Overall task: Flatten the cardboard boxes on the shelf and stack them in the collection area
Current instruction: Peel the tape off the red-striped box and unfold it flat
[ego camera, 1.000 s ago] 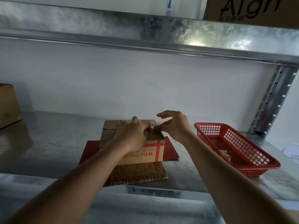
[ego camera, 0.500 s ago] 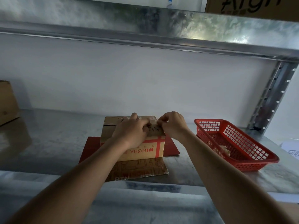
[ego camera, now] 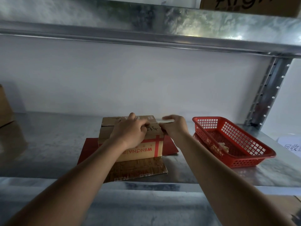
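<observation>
The cardboard box (ego camera: 130,137) with the red cross print sits on the shelf (ego camera: 48,144), on top of flat sheets of cardboard (ego camera: 141,170), directly under your left hand (ego camera: 130,134) and touching your right hand (ego camera: 175,127) at its right top edge. Your left hand presses down on the lid, fingers bent over the top near the seam; its grip looks like a hold-down rather than a pinch. Your right hand's grip looks pinched on what seems to be a strip of tape (ego camera: 164,122) at the box's top right edge, though motion blur hides the fingertips. Keep the left hand's weight steady so the box does not slide on the sheets below, and pull the strip low and along the seam rather than upward, so it likely comes off in one piece. Just right of your right hand stands a red basket (ego camera: 254,157); inside it lie a few pale scraps, too small to identify.
</observation>
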### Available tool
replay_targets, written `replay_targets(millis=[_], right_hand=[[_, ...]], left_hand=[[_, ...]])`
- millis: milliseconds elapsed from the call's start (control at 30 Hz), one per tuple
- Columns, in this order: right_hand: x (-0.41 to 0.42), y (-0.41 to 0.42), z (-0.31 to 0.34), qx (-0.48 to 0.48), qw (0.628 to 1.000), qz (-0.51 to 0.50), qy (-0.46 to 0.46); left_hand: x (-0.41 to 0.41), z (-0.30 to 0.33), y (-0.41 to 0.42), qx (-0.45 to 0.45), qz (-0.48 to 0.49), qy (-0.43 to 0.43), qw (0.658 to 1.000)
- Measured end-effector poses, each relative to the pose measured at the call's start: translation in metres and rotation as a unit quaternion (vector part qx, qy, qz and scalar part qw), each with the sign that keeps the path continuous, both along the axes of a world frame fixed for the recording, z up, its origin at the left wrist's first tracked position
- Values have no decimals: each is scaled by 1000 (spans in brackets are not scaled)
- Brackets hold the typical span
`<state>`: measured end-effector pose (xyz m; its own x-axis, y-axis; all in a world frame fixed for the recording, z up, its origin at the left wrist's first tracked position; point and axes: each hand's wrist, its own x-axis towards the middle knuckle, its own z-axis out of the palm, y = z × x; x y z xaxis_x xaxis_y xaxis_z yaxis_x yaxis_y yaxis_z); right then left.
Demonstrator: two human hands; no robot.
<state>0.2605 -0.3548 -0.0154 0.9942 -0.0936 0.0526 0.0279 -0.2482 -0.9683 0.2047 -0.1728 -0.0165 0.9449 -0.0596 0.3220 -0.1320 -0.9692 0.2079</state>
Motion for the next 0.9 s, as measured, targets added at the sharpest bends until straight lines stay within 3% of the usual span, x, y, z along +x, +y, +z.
replay_targets(millis=[167, 333, 433, 500, 600, 700, 900], right_hand=[[-3, -1, -5, -195, 967, -52, -156], [-8, 4, -1, -357, 912, 15, -203], [-8, 3, 8, -386, 898, 60, -201], [-7, 0, 11, -354, 913, 73, -189], [-7, -9, 10, -220, 961, 57, -156], [-7, -9, 5, -183, 974, 32, -127], [-8, -3, 3, -28, 995, 97, 13]], left_hand=[[1, 0, 0, 4, 4, 3, 1000], [2, -1, 1, 4, 0, 0, 1000], [3, -1, 0, 6, 2, -2, 1000], [4, -1, 0, 7, 2, 2, 1000], [5, -2, 0, 8, -2, 1, 1000], [5, -2, 0, 6, -5, -3, 1000], [6, -2, 3, -7, -19, -11, 1000]])
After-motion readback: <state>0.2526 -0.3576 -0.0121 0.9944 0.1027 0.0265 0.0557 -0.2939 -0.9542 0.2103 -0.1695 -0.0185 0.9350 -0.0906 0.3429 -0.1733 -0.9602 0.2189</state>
